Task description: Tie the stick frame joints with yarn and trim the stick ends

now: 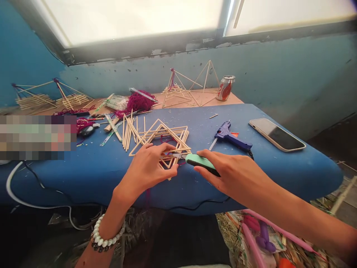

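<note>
I take this for a small craft workshop: my feed shows a glue gun (232, 137), purple yarn (141, 103) and stick frames (174, 134) around a blue table (273, 175).

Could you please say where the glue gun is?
In the head view, the glue gun lies right of centre, beyond the right hand and left of the phone.

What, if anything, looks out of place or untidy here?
The magenta yarn is heaped in a loose tangle at the back, not wound. A short stick piece lies beyond the glue gun, apart from the loose sticks. Pale patches blotch the dark window frame, as if worn.
</note>
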Demonstrator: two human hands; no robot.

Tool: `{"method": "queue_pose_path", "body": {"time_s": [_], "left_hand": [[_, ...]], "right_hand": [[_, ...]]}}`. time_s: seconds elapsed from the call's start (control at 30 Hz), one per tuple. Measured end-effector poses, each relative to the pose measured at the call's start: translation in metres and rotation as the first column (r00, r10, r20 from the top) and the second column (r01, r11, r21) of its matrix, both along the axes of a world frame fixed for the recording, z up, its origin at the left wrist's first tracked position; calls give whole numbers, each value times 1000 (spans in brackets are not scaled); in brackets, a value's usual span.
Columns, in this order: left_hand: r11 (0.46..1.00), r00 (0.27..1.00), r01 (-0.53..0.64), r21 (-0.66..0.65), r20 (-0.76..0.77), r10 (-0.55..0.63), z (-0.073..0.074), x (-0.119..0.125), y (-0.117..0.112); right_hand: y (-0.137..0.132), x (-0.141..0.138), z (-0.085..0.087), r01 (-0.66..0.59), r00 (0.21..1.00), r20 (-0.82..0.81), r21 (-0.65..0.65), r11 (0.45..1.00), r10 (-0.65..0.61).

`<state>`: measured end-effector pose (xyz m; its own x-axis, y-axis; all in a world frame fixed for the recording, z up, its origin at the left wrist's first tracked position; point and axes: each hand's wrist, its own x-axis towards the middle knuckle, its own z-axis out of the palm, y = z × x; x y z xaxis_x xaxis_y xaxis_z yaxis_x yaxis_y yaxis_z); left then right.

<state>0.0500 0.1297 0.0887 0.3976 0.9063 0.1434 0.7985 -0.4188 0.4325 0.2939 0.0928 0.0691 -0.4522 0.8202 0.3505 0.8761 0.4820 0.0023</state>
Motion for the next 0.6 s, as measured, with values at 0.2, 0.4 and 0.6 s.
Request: {"method": "queue_pose_path", "body": {"time_s": [0.2,0.4,0.6], "left_hand": [[1000,1000,-15,1,-19,15,1,2,-2],[996,995,-84,12,-53,84,2,2,0],[1000,1000,-17,-20,13,17,0,-2,5]], "right_hand": [[1,-6,4,82,989,128,-41,996,-76],[-3,-5,7,152,982,135,-142,978,-133],[-7,-10,19,218,960,227,-225,950,-166]]}}
